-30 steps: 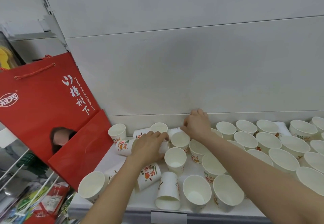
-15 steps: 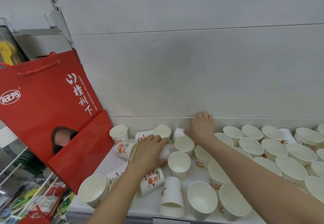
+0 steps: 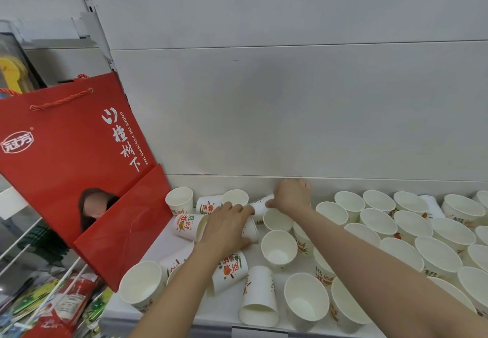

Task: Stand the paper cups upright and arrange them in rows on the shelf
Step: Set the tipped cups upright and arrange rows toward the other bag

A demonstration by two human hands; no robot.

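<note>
Left hand point(image 3: 227, 228) wrapped around a fallen cup point(image 3: 250, 229), right hand point(image 3: 291, 195) holding another lying cup point(image 3: 260, 205) near the shelf point(image 3: 232, 303) back edge, ready to stand both up.

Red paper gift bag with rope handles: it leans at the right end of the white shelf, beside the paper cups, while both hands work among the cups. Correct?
Not quite. The head view shows the red paper gift bag with rope handles leaning at the left end of the white shelf, not the right. The rest holds: the left hand and right hand work among the paper cups.
</note>
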